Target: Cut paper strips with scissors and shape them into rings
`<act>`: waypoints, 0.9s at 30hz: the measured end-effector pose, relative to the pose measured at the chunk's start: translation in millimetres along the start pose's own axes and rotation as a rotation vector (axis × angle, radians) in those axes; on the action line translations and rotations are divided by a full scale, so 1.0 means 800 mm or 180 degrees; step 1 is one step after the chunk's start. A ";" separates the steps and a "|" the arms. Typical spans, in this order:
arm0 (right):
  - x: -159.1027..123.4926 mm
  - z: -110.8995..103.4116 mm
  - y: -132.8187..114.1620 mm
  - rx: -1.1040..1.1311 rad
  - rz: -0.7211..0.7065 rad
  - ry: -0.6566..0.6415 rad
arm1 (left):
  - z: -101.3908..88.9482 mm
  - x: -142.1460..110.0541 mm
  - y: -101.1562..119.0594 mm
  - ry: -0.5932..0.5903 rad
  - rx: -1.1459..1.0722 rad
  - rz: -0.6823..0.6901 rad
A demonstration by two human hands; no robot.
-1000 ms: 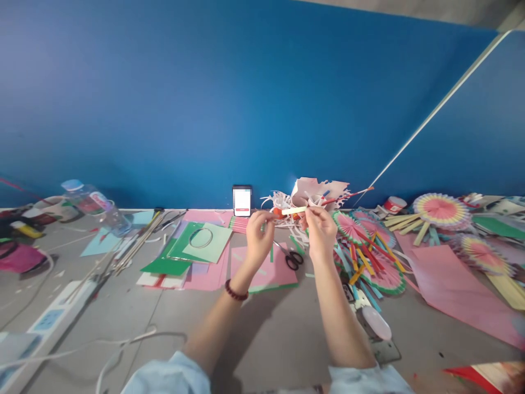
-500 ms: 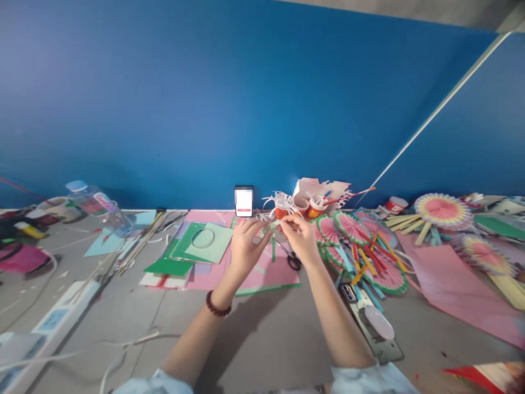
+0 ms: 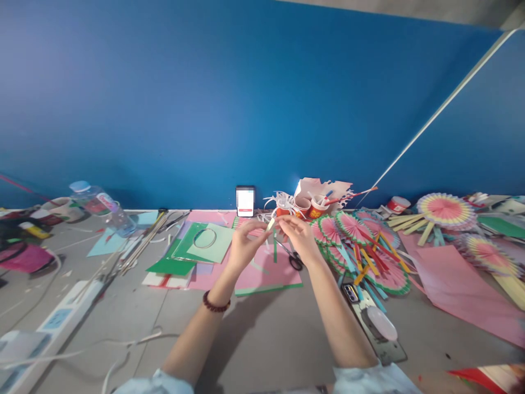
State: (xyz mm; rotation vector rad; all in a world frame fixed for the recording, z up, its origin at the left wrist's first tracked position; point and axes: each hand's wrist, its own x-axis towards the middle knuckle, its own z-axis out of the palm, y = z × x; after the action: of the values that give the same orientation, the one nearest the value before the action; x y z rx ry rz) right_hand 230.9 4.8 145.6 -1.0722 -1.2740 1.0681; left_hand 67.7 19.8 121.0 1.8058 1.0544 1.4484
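My left hand point(image 3: 248, 244) is raised over the pink paper, its thumb and fingers pinched on a small pale strip point(image 3: 270, 224) that sticks up from the fingertips. Close beside it, my right hand point(image 3: 301, 239) has its thumb and fingertips drawn together at the strip's right side. What lies between those right fingertips is too small to make out. Beneath the hands lie pink paper sheets point(image 3: 246, 280) with green edging, a narrow green strip point(image 3: 275, 249) and black-handled scissors point(image 3: 295, 261).
A phone with a lit screen point(image 3: 245, 201) leans against the blue wall. Red cups point(image 3: 318, 208) hold pens. Folded paper fans point(image 3: 388, 273) and another phone point(image 3: 375, 323) lie right. Green sheets point(image 3: 172, 266), sticks point(image 3: 143, 241), a bottle point(image 3: 102, 205) and a power strip point(image 3: 61, 317) are left.
The pale strip has turned from lying across both hands' fingertips to standing upright at my left fingertips. My right fingertips have shifted slightly off it. The camera view has moved a little.
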 end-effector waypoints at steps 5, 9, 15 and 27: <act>0.005 -0.005 0.012 0.0310 0.0286 -0.0356 | 0.000 0.001 0.000 -0.0307 -0.0631 -0.0475; 0.007 -0.007 0.014 0.0464 0.0365 -0.0556 | 0.000 -0.001 0.001 -0.0521 -0.0745 -0.0480; 0.003 -0.010 0.006 0.0639 0.0483 -0.0700 | -0.004 -0.002 0.006 -0.0778 -0.0885 -0.0405; -0.037 -0.055 0.052 0.0169 0.1142 -0.0943 | 0.017 -0.084 -0.021 -0.1532 0.0827 -0.0119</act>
State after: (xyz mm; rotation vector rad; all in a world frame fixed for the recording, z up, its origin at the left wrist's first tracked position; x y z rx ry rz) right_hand 274.2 -17.2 98.6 -1.1593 -1.3020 1.5705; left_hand 70.9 -29.1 70.1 2.1572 1.0446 0.8129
